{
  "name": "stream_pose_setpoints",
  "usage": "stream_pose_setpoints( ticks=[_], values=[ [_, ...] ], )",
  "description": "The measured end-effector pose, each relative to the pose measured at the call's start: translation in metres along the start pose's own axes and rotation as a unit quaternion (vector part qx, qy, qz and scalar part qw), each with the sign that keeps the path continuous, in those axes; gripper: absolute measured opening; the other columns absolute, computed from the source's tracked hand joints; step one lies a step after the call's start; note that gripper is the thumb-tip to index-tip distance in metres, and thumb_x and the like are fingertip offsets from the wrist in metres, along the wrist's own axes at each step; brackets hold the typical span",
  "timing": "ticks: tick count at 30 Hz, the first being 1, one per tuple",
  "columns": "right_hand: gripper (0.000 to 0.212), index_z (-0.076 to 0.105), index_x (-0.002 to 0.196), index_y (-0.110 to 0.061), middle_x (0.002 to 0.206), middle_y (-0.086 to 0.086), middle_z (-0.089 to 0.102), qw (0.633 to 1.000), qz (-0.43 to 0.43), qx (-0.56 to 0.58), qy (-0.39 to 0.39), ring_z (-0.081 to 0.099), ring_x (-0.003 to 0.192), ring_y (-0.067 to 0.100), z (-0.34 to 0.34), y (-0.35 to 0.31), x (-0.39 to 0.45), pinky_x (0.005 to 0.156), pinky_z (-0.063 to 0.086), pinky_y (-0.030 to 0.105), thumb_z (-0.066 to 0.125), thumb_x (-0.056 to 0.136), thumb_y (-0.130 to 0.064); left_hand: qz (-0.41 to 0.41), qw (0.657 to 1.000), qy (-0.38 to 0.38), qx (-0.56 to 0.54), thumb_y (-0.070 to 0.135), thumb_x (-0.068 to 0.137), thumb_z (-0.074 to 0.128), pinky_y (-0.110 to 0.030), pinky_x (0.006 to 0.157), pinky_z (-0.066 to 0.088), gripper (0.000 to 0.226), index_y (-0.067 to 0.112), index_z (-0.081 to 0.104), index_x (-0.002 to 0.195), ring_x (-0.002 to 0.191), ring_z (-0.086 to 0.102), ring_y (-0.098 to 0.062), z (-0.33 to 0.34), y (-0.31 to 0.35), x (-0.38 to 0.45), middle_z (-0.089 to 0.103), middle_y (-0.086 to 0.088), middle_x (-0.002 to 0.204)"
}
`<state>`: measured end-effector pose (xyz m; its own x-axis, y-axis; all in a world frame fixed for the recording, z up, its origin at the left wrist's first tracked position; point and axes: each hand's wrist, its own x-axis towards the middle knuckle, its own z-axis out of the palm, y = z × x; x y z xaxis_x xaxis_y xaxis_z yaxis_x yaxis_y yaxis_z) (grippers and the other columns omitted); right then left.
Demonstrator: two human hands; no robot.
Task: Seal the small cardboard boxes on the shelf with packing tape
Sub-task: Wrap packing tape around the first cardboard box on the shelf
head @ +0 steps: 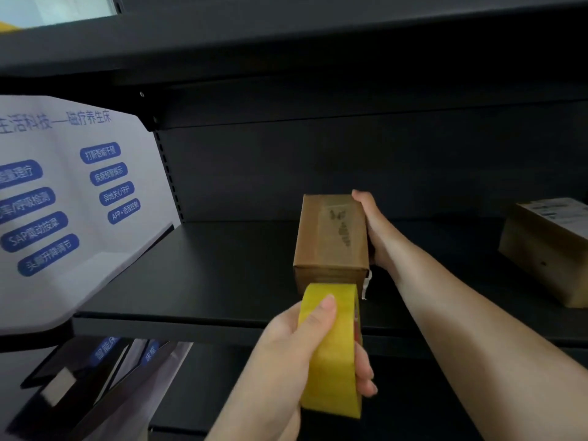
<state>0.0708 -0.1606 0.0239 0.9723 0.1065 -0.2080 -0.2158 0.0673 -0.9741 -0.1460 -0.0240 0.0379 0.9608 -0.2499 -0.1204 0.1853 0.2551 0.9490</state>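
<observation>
A small brown cardboard box [331, 230] stands on the black shelf board [191, 265], with a strip of clear tape running along its top. My right hand [378, 230] holds the box by its right side, the thumb at the far top corner. My left hand [286, 351] grips a yellow roll of packing tape [331, 354], thumb on the roll's outer face and fingers curled round its right edge. The roll sits right at the box's near end, at the shelf's front edge. A short loose bit of tape hangs at the box's near right corner.
A second cardboard box [547, 246] with a white label lies at the right end of the shelf. A white poster [63, 202] with blue labels leans at the left. The upper shelf board [286, 58] overhangs close above. Dark panels lean below at the lower left.
</observation>
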Motion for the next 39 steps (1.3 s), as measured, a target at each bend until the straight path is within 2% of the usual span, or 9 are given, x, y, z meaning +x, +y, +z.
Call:
stream_pose_setpoints(
  ticks=[5,9,15,18,22,28,32,36,39],
  values=[
    [0.056,0.066,0.085,-0.020,0.089,0.010,0.070,1.000,0.013,0.002,0.008,0.065,0.088,0.028,0.002,0.009,0.009,0.071,0.049,0.035,0.047,0.071,-0.071,-0.008,0.999,0.037,-0.008,0.041,0.062,0.058,-0.029,0.046,0.056,0.040,0.010,0.057,0.087,0.040,0.062,-0.022,-0.002,-0.012,0.007,0.065,-0.012,0.048],
    [0.069,0.062,0.092,-0.015,0.095,0.008,0.065,0.984,0.023,-0.163,0.074,0.062,0.085,0.025,0.003,0.012,0.009,0.069,0.049,0.034,0.050,0.060,-0.075,-0.026,0.999,0.024,-0.015,0.041,0.064,0.061,-0.029,0.046,0.054,0.046,0.007,0.059,0.094,0.042,0.062,-0.025,-0.009,-0.017,0.009,0.066,-0.015,0.052],
    [0.052,0.049,0.128,-0.021,0.132,0.004,0.049,0.887,-0.248,-0.363,0.140,0.047,0.118,0.019,-0.003,0.000,-0.006,0.095,0.041,0.036,0.044,0.089,-0.055,-0.041,0.999,0.005,-0.013,0.047,0.059,0.064,-0.032,0.051,0.054,0.059,0.006,0.058,0.102,0.046,0.063,-0.026,-0.026,-0.023,0.007,0.067,-0.016,0.057],
    [0.045,0.043,0.135,-0.030,0.142,-0.008,0.041,0.815,-0.436,-0.381,0.038,0.026,0.130,-0.002,-0.006,-0.010,-0.047,0.106,0.020,0.025,0.040,0.094,-0.046,-0.065,0.998,-0.017,-0.008,0.047,0.061,0.064,-0.031,0.052,0.054,0.058,0.008,0.058,0.104,0.047,0.064,-0.026,-0.033,-0.023,0.004,0.068,-0.017,0.059],
    [0.078,0.056,0.126,-0.028,0.142,-0.011,0.043,0.799,-0.323,-0.493,-0.117,0.024,0.128,-0.009,0.006,-0.010,-0.077,0.107,0.001,0.024,0.021,0.073,-0.075,-0.052,0.998,-0.030,0.008,0.047,0.062,0.064,-0.029,0.051,0.053,0.054,0.009,0.059,0.100,0.045,0.063,-0.025,-0.034,-0.025,0.003,0.067,-0.015,0.057],
    [0.098,0.042,0.137,-0.025,0.147,-0.002,0.037,0.750,-0.204,-0.624,-0.082,0.041,0.128,0.016,0.018,-0.034,-0.065,0.096,0.037,0.029,0.038,0.059,-0.083,0.071,0.994,0.008,0.088,0.054,0.066,0.059,-0.027,0.054,0.054,0.023,0.035,0.069,0.074,0.047,0.064,-0.017,-0.030,0.008,0.015,0.068,-0.007,0.055],
    [0.118,0.033,0.142,-0.021,0.150,0.000,0.033,0.698,-0.153,-0.698,-0.052,0.042,0.127,0.022,0.020,-0.044,-0.044,0.100,0.039,0.044,0.026,0.048,-0.092,0.086,0.986,0.044,0.132,0.047,0.074,0.053,-0.033,0.062,0.054,0.043,0.014,0.060,0.101,0.053,0.066,-0.018,-0.029,0.009,0.044,0.070,-0.008,0.062],
    [0.109,0.026,0.145,-0.023,0.154,0.001,0.021,0.712,-0.142,-0.685,-0.067,0.026,0.138,0.023,0.017,-0.044,-0.032,0.110,0.026,0.044,0.035,0.057,-0.087,0.033,0.991,0.038,0.123,0.045,0.063,0.064,-0.029,0.058,0.055,0.051,0.016,0.057,0.105,0.062,0.071,-0.017,-0.040,0.008,0.055,0.075,-0.005,0.070],
    [0.109,0.020,0.147,-0.025,0.156,-0.001,0.012,0.724,-0.144,-0.670,-0.084,0.017,0.141,0.022,0.014,-0.041,-0.033,0.111,0.021,0.042,0.038,0.058,-0.085,0.042,0.970,0.068,0.230,0.054,0.035,0.075,-0.028,0.067,0.053,0.092,0.020,0.045,0.116,0.087,0.067,-0.013,-0.059,0.021,0.066,0.067,0.005,0.098]
  ],
)
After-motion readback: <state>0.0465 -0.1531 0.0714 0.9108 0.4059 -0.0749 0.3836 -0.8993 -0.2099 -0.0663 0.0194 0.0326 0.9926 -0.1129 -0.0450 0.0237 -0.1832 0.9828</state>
